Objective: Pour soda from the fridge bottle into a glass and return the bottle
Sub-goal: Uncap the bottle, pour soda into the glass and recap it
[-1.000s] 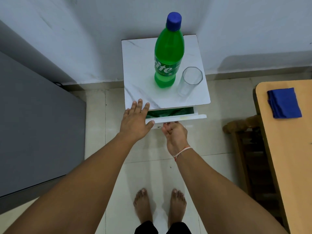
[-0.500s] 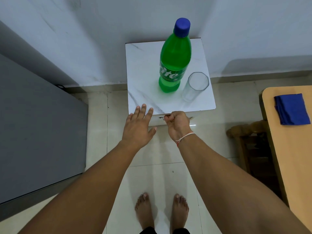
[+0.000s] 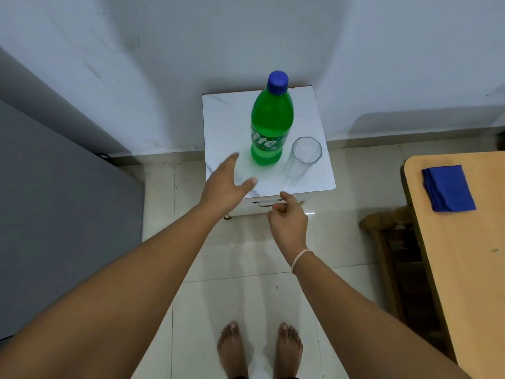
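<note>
Green soda bottle (image 3: 271,124) capped, upright beside empty glass (image 3: 302,157) on white cabinet (image 3: 226,124). Left hand (image 3: 227,184) spread, ungripping; right hand (image 3: 288,216) loosely curled, empty.

Ahead of my open left hand (image 3: 224,187) the cabinet top (image 3: 226,119) lies bare up to the bottle (image 3: 270,124); the glass (image 3: 302,157) crowds the bottle's right side.

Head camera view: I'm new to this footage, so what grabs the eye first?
A green soda bottle with a blue cap stands on a white marble-look cabinet against the wall, an empty glass to its right. The left hand reaches open toward the bottle; a blue cloth lies on the wooden table at right.
</note>
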